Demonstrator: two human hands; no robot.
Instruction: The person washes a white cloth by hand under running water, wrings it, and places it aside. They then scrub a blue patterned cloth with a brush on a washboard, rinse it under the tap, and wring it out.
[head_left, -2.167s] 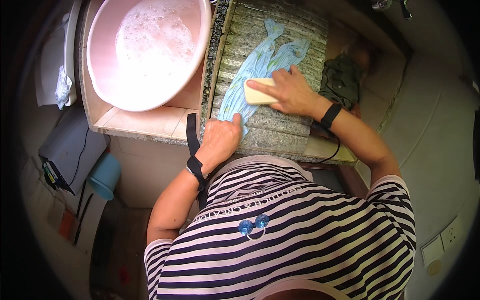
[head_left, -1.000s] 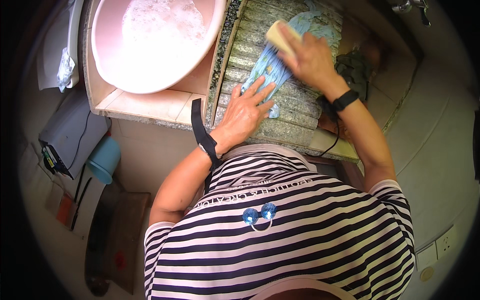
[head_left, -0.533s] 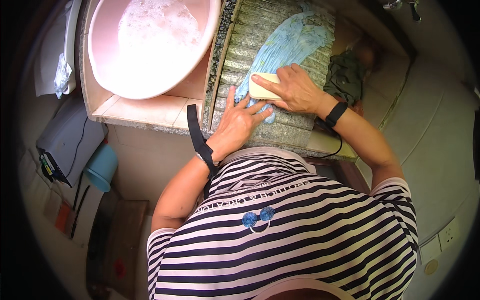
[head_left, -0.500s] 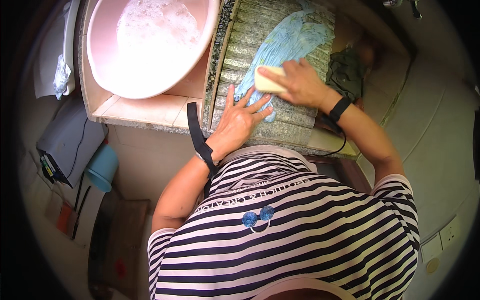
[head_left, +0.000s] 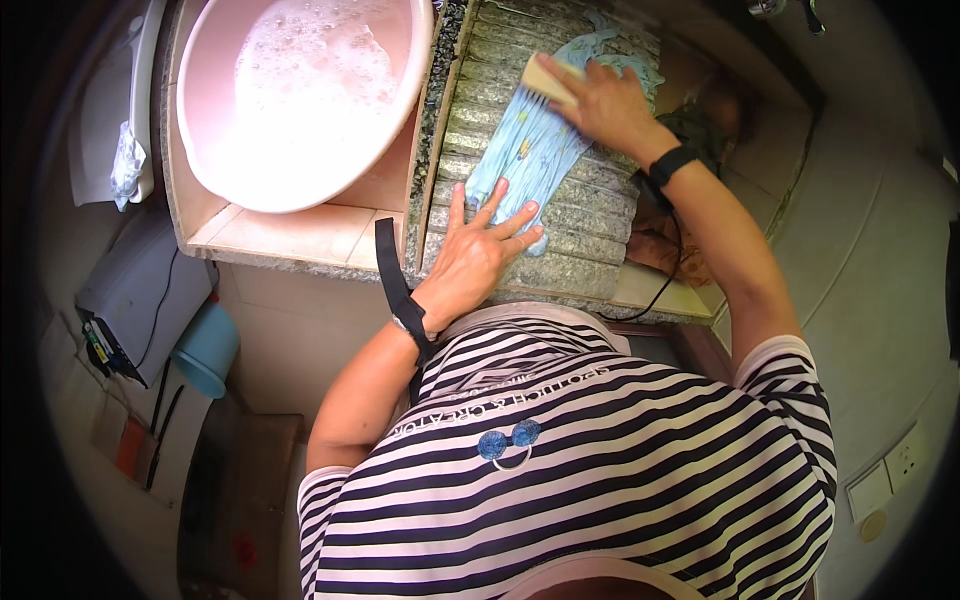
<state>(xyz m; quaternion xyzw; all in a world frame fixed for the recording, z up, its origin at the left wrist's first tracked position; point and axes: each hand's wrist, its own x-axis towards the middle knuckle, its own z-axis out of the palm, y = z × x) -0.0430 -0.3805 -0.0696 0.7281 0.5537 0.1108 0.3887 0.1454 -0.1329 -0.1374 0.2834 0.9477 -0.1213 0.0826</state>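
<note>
A light blue garment (head_left: 535, 150) lies stretched along a ribbed stone washboard (head_left: 560, 215), running from its near middle up toward the far end. The left hand (head_left: 478, 250) presses flat on the near end of the cloth, fingers spread wide, gripping nothing. The right hand (head_left: 605, 100) is closed around a pale scrubbing brush (head_left: 548, 80) set against the far part of the garment. Just left of the washboard, a pink basin (head_left: 300, 100) of soapy water sits in a recessed tabletop (head_left: 290, 235). A blue bucket (head_left: 205, 350) stands on the floor below.
</note>
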